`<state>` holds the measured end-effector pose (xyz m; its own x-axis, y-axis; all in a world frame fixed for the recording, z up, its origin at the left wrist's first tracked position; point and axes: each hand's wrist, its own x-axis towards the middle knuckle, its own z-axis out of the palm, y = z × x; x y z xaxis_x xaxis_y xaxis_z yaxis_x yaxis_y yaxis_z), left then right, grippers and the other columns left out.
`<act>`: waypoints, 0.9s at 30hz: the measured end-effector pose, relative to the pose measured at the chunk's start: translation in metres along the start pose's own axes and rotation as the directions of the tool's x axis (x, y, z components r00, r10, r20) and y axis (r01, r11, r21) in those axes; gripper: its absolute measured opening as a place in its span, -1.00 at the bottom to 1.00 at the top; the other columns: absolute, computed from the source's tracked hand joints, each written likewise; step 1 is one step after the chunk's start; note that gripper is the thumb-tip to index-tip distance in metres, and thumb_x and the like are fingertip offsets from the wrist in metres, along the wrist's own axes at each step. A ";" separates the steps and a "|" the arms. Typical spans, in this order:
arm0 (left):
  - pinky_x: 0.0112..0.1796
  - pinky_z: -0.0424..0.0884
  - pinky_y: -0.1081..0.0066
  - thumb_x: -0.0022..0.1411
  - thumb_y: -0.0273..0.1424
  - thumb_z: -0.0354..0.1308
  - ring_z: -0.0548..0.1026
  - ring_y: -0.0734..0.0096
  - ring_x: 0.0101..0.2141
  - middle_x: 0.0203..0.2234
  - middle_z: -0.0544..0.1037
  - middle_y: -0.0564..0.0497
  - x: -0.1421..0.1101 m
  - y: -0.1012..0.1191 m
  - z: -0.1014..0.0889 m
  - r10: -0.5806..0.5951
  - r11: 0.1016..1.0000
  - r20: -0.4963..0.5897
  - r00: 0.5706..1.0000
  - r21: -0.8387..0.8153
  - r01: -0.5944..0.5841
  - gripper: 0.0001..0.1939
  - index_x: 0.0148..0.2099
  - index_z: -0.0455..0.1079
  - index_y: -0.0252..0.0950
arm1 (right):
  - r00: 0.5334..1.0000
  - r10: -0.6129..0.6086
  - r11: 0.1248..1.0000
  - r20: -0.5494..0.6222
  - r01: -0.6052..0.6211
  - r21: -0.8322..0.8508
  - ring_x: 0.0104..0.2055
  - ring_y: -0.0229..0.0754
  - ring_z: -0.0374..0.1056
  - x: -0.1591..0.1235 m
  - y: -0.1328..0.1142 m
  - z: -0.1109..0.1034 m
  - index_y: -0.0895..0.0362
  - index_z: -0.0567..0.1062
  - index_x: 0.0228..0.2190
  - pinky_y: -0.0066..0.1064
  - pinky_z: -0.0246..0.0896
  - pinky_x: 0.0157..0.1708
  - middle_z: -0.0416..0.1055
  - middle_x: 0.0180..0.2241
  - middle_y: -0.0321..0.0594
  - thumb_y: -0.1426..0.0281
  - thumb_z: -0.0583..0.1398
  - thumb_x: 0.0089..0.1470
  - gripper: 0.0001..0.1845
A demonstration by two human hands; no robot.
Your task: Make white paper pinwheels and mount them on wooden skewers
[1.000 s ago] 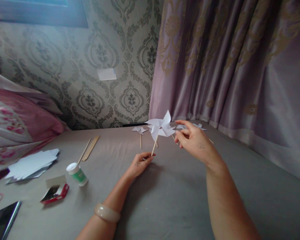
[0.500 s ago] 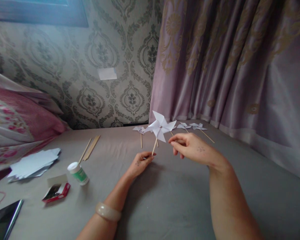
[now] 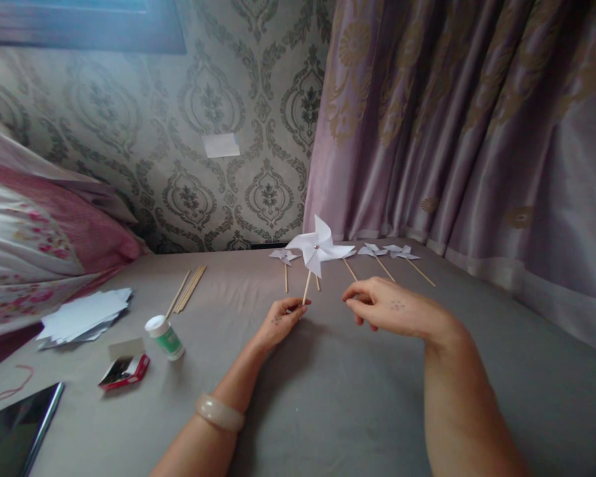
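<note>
My left hand (image 3: 284, 320) pinches the lower part of a wooden stick that carries a white paper pinwheel (image 3: 310, 247). The pinwheel stands nearly upright, with a small pin head at its centre. To its right, my right hand (image 3: 377, 306) hovers palm down with loosely bent fingers, a small gap between thumb and forefinger, and nothing visible in it. It does not touch the pinwheel. Behind the hands, several more paper pinwheels on sticks lie in a row, among them one at the left (image 3: 284, 256) and one at the far right (image 3: 401, 252).
On the grey sheet at the left are wooden sticks (image 3: 191, 289), a white and green bottle (image 3: 165, 338), an opened red box (image 3: 125, 372), stacked white paper (image 3: 85, 317), a red string (image 3: 12, 384) and a dark tablet (image 3: 20, 424). A purple curtain (image 3: 377, 132) hangs behind.
The pinwheel's blades have turned about the pin. My right hand has moved slightly right and down, away from the blades. The whole view has shifted a little.
</note>
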<state>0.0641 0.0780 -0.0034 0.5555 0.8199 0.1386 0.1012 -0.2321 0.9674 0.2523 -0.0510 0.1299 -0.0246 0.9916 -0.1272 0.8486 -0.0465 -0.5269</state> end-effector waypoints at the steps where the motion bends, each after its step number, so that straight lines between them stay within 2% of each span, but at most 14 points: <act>1: -0.44 0.13 0.46 0.05 -0.14 0.21 0.24 0.48 -0.50 -0.58 0.39 0.06 0.000 -0.001 -0.001 0.003 1.000 -0.023 1.000 -0.003 -0.003 -0.52 -0.10 0.54 -0.41 | 0.999 -0.020 1.000 -0.030 0.020 0.003 -0.50 -0.23 0.41 0.000 0.001 0.000 0.17 0.52 -0.17 -0.48 0.16 -0.52 0.54 -0.45 -0.19 0.36 0.07 0.10 -0.68; 7: -0.44 0.20 0.46 0.04 -0.21 0.21 0.28 0.47 -0.51 -0.56 0.44 0.05 0.008 -0.009 -0.018 0.000 1.000 -0.208 0.978 0.022 0.005 -0.56 -0.10 0.53 -0.42 | 0.994 -0.018 0.998 -0.109 0.012 -0.061 -0.39 -0.17 0.46 0.001 0.014 -0.003 0.17 0.51 -0.12 -0.45 0.23 -0.45 0.56 -0.35 -0.11 0.32 0.09 0.11 -0.65; 13: -0.50 0.23 0.48 -0.04 -0.35 0.22 0.33 0.47 -0.58 -0.64 0.42 0.08 0.017 -0.024 -0.043 -0.034 0.996 -0.460 0.887 0.056 0.068 -0.66 -0.18 0.52 -0.42 | 0.984 -0.039 0.999 -0.175 0.036 -0.023 -0.34 -0.19 0.48 -0.006 0.028 -0.009 0.16 0.50 -0.10 -0.50 0.26 -0.45 0.56 -0.34 -0.13 0.29 0.09 0.13 -0.64; 17: -0.54 0.25 0.48 -0.07 -0.36 0.21 0.36 0.47 -0.62 -0.65 0.43 0.08 0.017 -0.029 -0.052 -0.066 0.994 -0.552 0.831 0.033 0.101 -0.65 -0.20 0.50 -0.44 | 0.965 -0.028 0.996 -0.261 0.049 0.077 -0.42 -0.22 0.46 -0.012 0.033 -0.016 0.18 0.52 -0.12 -0.52 0.26 -0.51 0.55 -0.40 -0.16 0.32 0.15 0.09 -0.67; 19: -0.54 0.27 0.48 -0.09 -0.33 0.21 0.37 0.47 -0.61 -0.63 0.45 0.06 0.016 -0.029 -0.054 -0.081 0.995 -0.571 0.817 0.008 0.104 -0.62 -0.20 0.48 -0.44 | 0.934 0.005 0.983 -0.358 0.062 0.175 -0.52 -0.26 0.42 -0.019 0.031 -0.022 0.18 0.54 -0.19 -0.51 0.25 -0.56 0.53 -0.48 -0.19 0.36 0.18 0.06 -0.72; 20: -0.53 0.28 0.47 -0.10 -0.31 0.22 0.37 0.47 -0.61 -0.62 0.46 0.06 0.015 -0.029 -0.055 -0.088 0.995 -0.576 0.812 -0.007 0.102 -0.61 -0.20 0.48 -0.44 | 0.898 0.036 0.969 -0.438 0.076 0.235 -0.57 -0.28 0.38 -0.024 0.029 -0.026 0.18 0.56 -0.25 -0.51 0.23 -0.59 0.52 -0.52 -0.22 0.38 0.18 0.05 -0.77; 21: -0.53 0.30 0.47 -0.12 -0.30 0.22 0.37 0.47 -0.61 -0.61 0.47 0.05 0.014 -0.028 -0.055 -0.094 0.995 -0.580 0.809 -0.022 0.100 -0.60 -0.20 0.47 -0.43 | 0.837 0.082 0.950 -0.541 0.099 0.297 -0.61 -0.30 0.34 -0.031 0.025 -0.030 0.17 0.56 -0.31 -0.51 0.22 -0.61 0.49 -0.56 -0.24 0.39 0.19 0.05 -0.82; 22: -0.52 0.31 0.46 -0.13 -0.28 0.23 0.37 0.48 -0.61 -0.60 0.47 0.05 0.014 -0.027 -0.055 -0.100 0.995 -0.583 0.806 -0.037 0.097 -0.58 -0.20 0.47 -0.43 | 0.739 0.142 0.926 -0.658 0.135 0.351 -0.64 -0.32 0.31 -0.039 0.021 -0.034 0.16 0.55 -0.37 -0.51 0.21 -0.62 0.47 -0.58 -0.27 0.38 0.19 0.05 -0.86; 23: -0.52 0.32 0.46 -0.15 -0.27 0.23 0.38 0.48 -0.60 -0.58 0.48 0.04 0.014 -0.025 -0.055 -0.104 0.995 -0.583 0.806 -0.051 0.091 -0.56 -0.20 0.46 -0.42 | 0.605 0.207 0.905 -0.769 0.180 0.385 -0.64 -0.34 0.29 -0.047 0.016 -0.037 0.16 0.54 -0.41 -0.51 0.20 -0.62 0.45 -0.59 -0.28 0.38 0.20 0.06 -0.87; 24: -0.51 0.32 0.46 -0.16 -0.25 0.24 0.38 0.48 -0.58 -0.57 0.49 0.03 0.014 -0.024 -0.054 -0.105 0.994 -0.583 0.806 -0.062 0.085 -0.55 -0.20 0.46 -0.42 | 0.447 0.264 0.891 -0.854 0.227 0.394 -0.64 -0.35 0.28 -0.055 0.012 -0.040 0.15 0.54 -0.42 -0.51 0.20 -0.62 0.43 -0.59 -0.30 0.37 0.20 0.07 -0.87; 25: -0.50 0.33 0.46 -0.18 -0.24 0.24 0.39 0.47 -0.57 -0.55 0.50 0.02 0.015 -0.022 -0.053 -0.105 0.994 -0.581 0.807 -0.072 0.078 -0.53 -0.20 0.46 -0.42 | 0.304 0.299 0.886 -0.905 0.263 0.381 -0.62 -0.36 0.27 -0.063 0.008 -0.043 0.14 0.54 -0.41 -0.51 0.20 -0.61 0.41 -0.58 -0.30 0.35 0.20 0.08 -0.86; 26: -0.49 0.33 0.46 -0.19 -0.23 0.25 0.40 0.46 -0.55 -0.53 0.51 0.01 0.015 -0.020 -0.052 -0.102 0.994 -0.576 0.811 -0.079 0.069 -0.52 -0.20 0.46 -0.41 | 0.198 0.308 0.887 -0.931 0.294 0.356 -0.61 -0.36 0.26 -0.069 0.004 -0.045 0.14 0.54 -0.39 -0.51 0.19 -0.59 0.39 -0.58 -0.31 0.33 0.20 0.09 -0.85; 27: -0.48 0.33 0.46 -0.20 -0.21 0.26 0.41 0.45 -0.53 -0.52 0.52 0.00 0.015 -0.018 -0.049 -0.096 0.995 -0.570 0.816 -0.083 0.060 -0.51 -0.21 0.46 -0.41 | 0.140 0.300 0.888 -0.943 0.319 0.330 -0.61 -0.36 0.25 -0.073 0.003 -0.046 0.13 0.54 -0.38 -0.51 0.19 -0.59 0.38 -0.58 -0.31 0.32 0.20 0.10 -0.84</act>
<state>0.0299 0.1205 -0.0083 -0.0275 0.9897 0.1407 0.0655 -0.1387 0.9882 0.2807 -0.1175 0.1766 0.7500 0.2394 0.6166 0.5713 0.2353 -0.7862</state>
